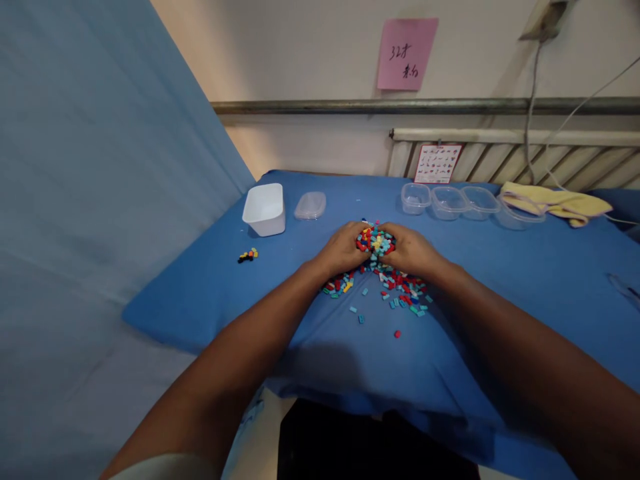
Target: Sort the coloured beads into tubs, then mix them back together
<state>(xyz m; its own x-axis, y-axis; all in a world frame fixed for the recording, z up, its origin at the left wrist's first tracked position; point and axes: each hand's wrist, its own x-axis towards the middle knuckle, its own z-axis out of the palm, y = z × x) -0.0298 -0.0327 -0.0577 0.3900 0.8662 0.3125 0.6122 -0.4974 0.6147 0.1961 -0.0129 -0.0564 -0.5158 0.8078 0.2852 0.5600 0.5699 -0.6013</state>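
Observation:
Small colourful plastic building blocks (376, 241), mostly red, teal and yellow, are heaped between my two cupped hands. My left hand (345, 248) curves round the heap from the left, and my right hand (407, 250) from the right. Some fingers are hidden behind and under the blocks. Below the hands, more loose blocks (404, 288) lie spread over the blue cloth (320, 353). A lone red block (397, 334) rests nearer to me.
A white tub (271, 225) and stacked clear lids (311, 205) stand at the left, near a few yellow and black blocks (248, 255). Several clear containers (416, 199) line the back right beside a yellow cloth (553, 199). A printed card (438, 164) leans against the radiator (505, 160).

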